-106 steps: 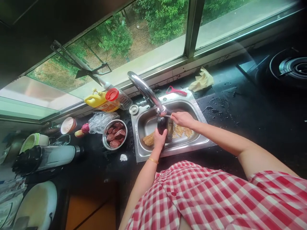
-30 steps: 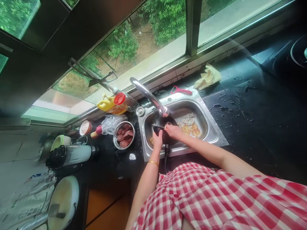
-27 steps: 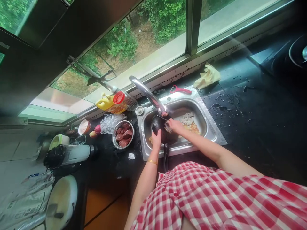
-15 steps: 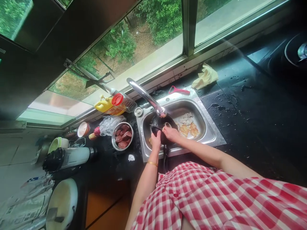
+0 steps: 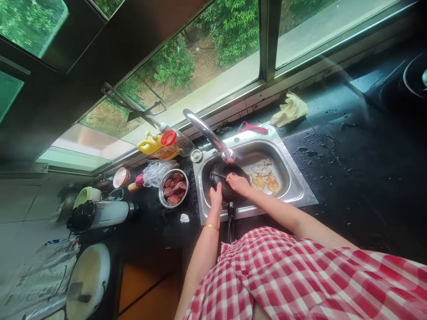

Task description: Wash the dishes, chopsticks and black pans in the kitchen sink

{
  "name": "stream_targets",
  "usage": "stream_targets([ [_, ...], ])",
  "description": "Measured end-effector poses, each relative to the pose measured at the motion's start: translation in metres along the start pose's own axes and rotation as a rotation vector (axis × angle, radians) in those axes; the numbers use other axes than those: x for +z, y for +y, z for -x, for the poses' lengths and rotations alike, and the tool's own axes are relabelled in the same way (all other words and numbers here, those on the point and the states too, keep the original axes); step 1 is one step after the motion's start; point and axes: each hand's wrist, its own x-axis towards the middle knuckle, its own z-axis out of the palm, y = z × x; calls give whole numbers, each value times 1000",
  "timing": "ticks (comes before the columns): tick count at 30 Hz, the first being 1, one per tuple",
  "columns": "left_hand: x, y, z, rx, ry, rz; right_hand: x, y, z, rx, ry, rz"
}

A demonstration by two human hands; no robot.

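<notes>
A small black pan (image 5: 225, 190) sits tilted in the steel sink (image 5: 293, 178), under the curved tap (image 5: 208, 133). Its handle sticks out over the sink's front edge. My left hand (image 5: 215, 196) is closed on the pan's left rim. My right hand (image 5: 238, 183) lies on the inside of the pan with its fingers curled, pressed on something I cannot make out. Pale and yellow food scraps (image 5: 265, 175) lie on the sink floor to the right of the pan.
A steel bowl of red meat pieces (image 5: 172, 192) stands left of the sink. Behind it are a yellow oil bottle (image 5: 160, 144), a plastic bag (image 5: 155, 171) and a cup (image 5: 120, 176). A red peeler (image 5: 252, 129) and a crumpled cloth (image 5: 290, 109) lie behind the sink. The black counter (image 5: 360, 169) is wet.
The pan has turned from standing on edge under the tap to lying lower in the sink. My right hand has shifted back and forth across its inside. My left hand stays on the rim.
</notes>
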Motion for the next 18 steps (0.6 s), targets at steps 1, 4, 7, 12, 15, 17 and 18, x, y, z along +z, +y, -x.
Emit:
stream_targets([
  [1,-1,-1,1,-12,4,4,-1,1,0,42,-23,-6],
  [4,-2,-3,4,-25,9,7,-1,0,6,91,-62,-33],
  [7,-1,-3,6,-25,3,9,-2,-4,11,18,-41,-51],
  [12,-1,-4,4,-16,13,29,-5,-7,14,108,-70,-40],
  [15,-1,-4,4,2,16,20,-6,-9,12,21,-3,-77],
  [17,-1,-4,4,-3,21,-1,-6,-8,10,61,-13,-84],
  [18,-1,-3,4,-3,24,-10,-7,-7,9,98,-28,-84],
])
